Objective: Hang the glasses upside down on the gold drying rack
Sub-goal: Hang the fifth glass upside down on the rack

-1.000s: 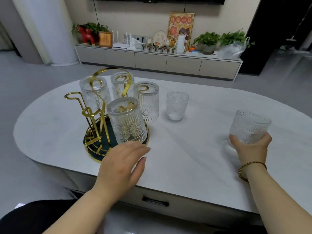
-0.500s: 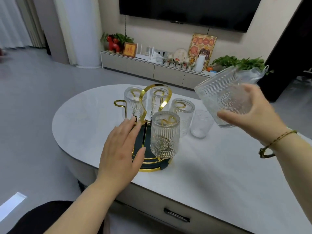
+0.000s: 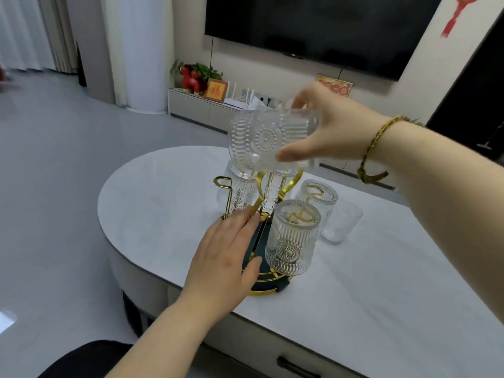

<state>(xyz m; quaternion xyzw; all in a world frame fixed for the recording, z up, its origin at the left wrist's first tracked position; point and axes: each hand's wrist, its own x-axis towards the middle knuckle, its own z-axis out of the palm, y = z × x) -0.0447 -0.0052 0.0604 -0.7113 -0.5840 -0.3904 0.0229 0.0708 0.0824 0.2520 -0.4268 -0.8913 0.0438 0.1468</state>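
Note:
The gold drying rack point(image 3: 224, 186) with a dark green base stands on the white oval table point(image 3: 368, 282). Several ribbed glasses hang upside down on its hooks; the nearest one point(image 3: 291, 238) is at the front. One hook at the rack's left is bare. My right hand point(image 3: 330, 129) holds a ribbed glass point(image 3: 261, 140) tipped on its side in the air above the rack. My left hand point(image 3: 226, 255) lies flat, fingers apart, against the rack's front left side. One more glass point(image 3: 341, 222) stands upright on the table right of the rack.
The table's near edge has a drawer with a dark handle point(image 3: 297, 366). Beyond the table are grey floor, a low TV cabinet point(image 3: 196, 107) with ornaments and plants, and a wall-mounted screen point(image 3: 313, 28).
My right hand has carried the glass leftward from the right side to above the rack, tipping it further over. My left hand has settled against the rack. The view has shifted closer.

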